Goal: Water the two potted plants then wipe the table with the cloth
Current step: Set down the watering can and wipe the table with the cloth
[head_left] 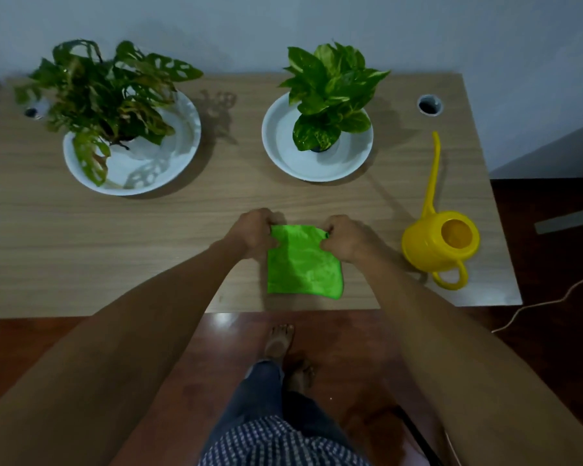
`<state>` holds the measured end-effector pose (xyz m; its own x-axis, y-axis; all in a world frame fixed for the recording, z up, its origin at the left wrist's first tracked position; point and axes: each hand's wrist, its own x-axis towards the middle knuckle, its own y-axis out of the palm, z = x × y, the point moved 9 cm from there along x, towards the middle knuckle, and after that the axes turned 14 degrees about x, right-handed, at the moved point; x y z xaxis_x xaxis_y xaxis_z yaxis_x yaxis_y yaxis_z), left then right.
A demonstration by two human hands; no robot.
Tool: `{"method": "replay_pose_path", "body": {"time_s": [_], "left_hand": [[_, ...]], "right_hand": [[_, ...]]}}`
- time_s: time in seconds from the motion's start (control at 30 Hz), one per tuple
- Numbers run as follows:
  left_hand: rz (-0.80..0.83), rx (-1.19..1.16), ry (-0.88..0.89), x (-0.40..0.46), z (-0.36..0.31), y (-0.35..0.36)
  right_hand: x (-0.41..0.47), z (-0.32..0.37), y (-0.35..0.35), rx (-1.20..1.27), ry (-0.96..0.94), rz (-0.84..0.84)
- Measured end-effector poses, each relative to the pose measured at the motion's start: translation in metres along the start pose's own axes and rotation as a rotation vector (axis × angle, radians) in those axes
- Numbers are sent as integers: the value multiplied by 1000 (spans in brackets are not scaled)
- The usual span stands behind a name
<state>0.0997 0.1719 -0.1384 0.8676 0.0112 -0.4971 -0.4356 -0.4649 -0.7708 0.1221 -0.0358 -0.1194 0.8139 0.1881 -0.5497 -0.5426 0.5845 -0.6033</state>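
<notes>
Head view: cloth [302,264] — soft, light, limp — pinched at far corners by left hand [254,232] and right hand [345,238]; best gripped bunched.

At two o'clock we see a round cable hole [429,104] in the wood. At four o'clock a pale cord [549,302] trails across the dark red floor [552,264], and at twelve a plain grey wall [283,25] rises.

Two bare forearms reach forward from the bottom corners and converge. The left hand [254,232] and right hand [345,238] sit side by side, knuckles up, fingers [327,228] curled inward in pinching grips, wrists straight.
</notes>
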Motion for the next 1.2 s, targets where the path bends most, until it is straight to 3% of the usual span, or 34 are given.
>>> {"method": "replay_pose_path", "body": {"time_s": [0.13, 0.33, 0.47, 0.63, 0.77, 0.93, 1.07, 1.2], "left_hand": [[62, -25, -41, -3, 5, -3], [141, -658, -143, -32, 22, -20], [81, -854, -161, -54, 38, -39], [37, -1012, -180, -72, 57, -56], [120, -999, -211, -71, 74, -62], [148, -865, -226, -60, 110, -73], [170, -846, -230, -46, 137, -77], [134, -770, -93, -26, 143, -86]], "right_hand": [[-10, 17, 5, 290, -136, 36], [-25, 38, -4, 595, -159, 6], [-27, 60, -3, 870, -171, -15], [-34, 99, -1, 840, -277, -120], [-14, 105, 19, 823, -240, -223], [0, 127, 54, 909, -71, -168], [16, 138, 72, 728, -43, -207], [32, 141, 79, 666, -31, -328]]}}
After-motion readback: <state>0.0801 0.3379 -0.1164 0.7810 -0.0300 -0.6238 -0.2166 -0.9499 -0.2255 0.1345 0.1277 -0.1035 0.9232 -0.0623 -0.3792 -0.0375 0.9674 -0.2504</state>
